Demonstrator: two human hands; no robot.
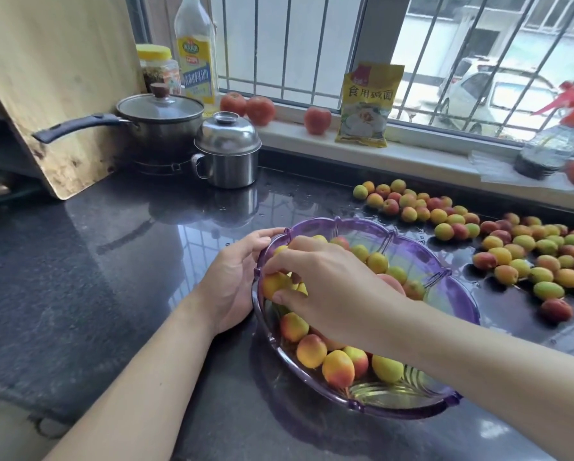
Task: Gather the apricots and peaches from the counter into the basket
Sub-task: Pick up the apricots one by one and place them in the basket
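Note:
A purple see-through basket (458, 294) stands on the dark counter and holds several yellow-red apricots (337, 367). My left hand (235, 277) grips the basket's left rim. My right hand (329, 287) reaches across the basket, its fingers curled around a yellow apricot (274, 284) at the left inner wall. Many more apricots and peaches (512, 254) lie loose on the wet counter to the right of the basket.
A saucepan with a glass lid (161, 121) and a steel lidded pot (227, 151) stand at the back left beside a leaning wooden board (56, 81). Tomatoes (260, 109), a yellow packet (367, 104), bottles and a spray bottle (552, 144) line the windowsill.

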